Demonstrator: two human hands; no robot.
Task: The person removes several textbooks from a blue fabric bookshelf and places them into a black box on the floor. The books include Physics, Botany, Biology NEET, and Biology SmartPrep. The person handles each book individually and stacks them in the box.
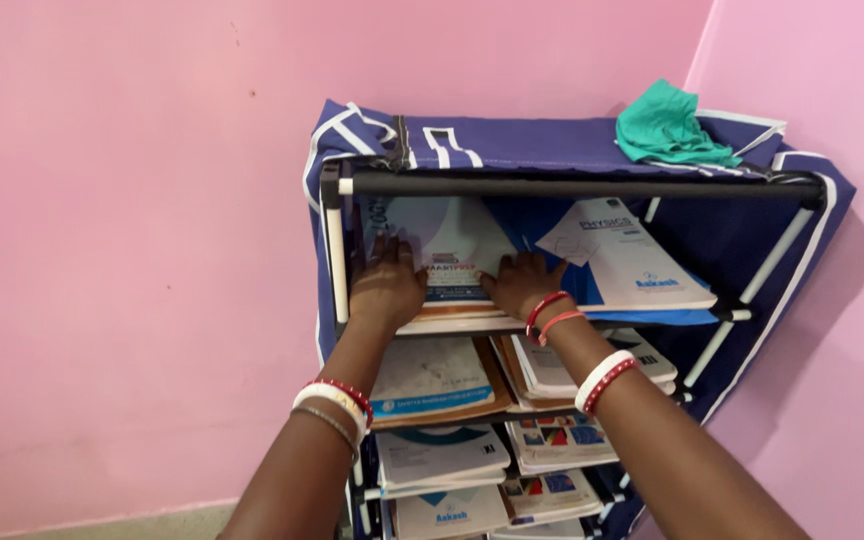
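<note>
A blue fabric-covered shelf rack (572,186) with black bars and white poles stands in a pink corner. On its top shelf lies a stack of books (457,255) with a pale blue cover uppermost. My left hand (386,285) rests flat on the stack's left side. My right hand (522,282) presses on its right edge. Both wrists wear red and white bangles. A second white book (627,262) lies tilted to the right on the same shelf.
A green cloth (667,125) sits crumpled on the rack's top at the right. Lower shelves hold several more book stacks (432,380). Pink walls (132,250) close in at the left, back and right.
</note>
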